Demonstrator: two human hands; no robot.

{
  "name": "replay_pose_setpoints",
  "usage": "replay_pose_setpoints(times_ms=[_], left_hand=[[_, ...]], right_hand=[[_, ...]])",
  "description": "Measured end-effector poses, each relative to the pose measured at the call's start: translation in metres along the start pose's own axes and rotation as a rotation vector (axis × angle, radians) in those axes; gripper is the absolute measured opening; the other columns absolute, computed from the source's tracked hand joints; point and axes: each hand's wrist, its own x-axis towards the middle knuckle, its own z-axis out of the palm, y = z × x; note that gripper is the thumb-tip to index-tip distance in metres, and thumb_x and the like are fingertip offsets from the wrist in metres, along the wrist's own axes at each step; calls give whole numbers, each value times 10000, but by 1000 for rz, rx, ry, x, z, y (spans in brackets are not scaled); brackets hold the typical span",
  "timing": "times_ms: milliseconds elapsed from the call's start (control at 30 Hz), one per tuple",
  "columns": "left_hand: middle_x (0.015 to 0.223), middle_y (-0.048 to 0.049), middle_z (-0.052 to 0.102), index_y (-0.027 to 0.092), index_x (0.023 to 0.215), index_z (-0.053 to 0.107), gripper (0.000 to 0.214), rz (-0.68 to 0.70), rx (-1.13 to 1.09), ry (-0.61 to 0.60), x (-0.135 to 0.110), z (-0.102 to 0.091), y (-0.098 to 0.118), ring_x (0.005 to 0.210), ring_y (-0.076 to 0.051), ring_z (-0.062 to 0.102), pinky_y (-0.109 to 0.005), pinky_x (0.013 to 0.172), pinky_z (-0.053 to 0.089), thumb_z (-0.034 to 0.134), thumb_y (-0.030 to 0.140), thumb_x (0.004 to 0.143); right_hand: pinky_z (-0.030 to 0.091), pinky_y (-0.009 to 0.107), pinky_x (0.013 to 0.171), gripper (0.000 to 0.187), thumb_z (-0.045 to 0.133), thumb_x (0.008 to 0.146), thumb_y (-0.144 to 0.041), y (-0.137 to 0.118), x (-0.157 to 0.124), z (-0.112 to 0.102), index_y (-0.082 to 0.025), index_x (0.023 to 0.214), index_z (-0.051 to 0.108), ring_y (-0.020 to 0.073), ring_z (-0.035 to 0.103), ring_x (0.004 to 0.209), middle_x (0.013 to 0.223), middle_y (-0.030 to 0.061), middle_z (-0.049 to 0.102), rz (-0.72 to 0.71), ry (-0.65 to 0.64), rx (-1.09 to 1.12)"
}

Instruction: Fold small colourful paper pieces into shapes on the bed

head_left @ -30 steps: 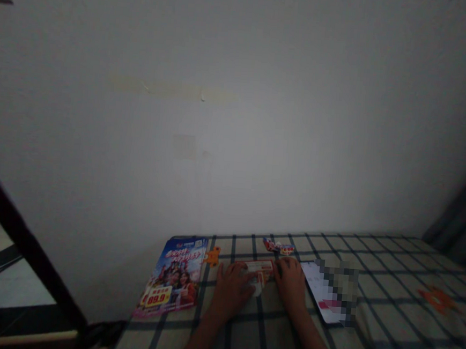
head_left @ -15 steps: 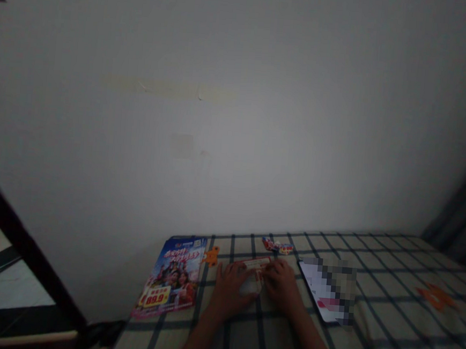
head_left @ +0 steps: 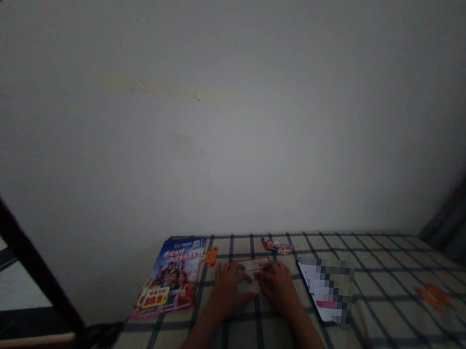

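Lying at lower centre of the frame, the printed paper [head_left: 253, 264] sits partly under the left hand [head_left: 230, 287], spread wide seemingly to steady it on the checked cloth [head_left: 381, 288], while the right hand [head_left: 277, 283] bunches narrowly at its right side, whether pinching I cannot tell.

Pale wall [head_left: 300, 137], bearing a yellowish strip [head_left: 163, 88], behind a checked cloth [head_left: 382, 272] with orange figures [head_left: 433, 295]. On the cloth: leaflets [head_left: 173, 269], left; phone [head_left: 315, 283], partly pixelated, right. Far left, a slanting dark bar [head_left: 25, 247]; far right, a curtain [head_left: 462, 208].
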Motion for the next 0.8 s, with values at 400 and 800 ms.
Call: replay_pose_setpoints(times_ms=[400,800], left_hand=[[1153,21,707,394,921,772,201,-4,-86,-77,7,0,-8,1196,-276,528,-615,1148,109,786,501,750],[1182,-40,737,325,951,780,220,13,-233,-166,11,-10,-29,1219,-277,574,-607,1190,98,766,449,770]], right_hand=[[405,422,973,216,598,925,-277,13,0,12,-373,1083,709,242,529,1119,1163,29,643,-28,-27,25],[342,446,1038,223,589,897,-222,8,-1,6,-354,1030,710,223,544,1158,1192,10,653,-15,-39,55]])
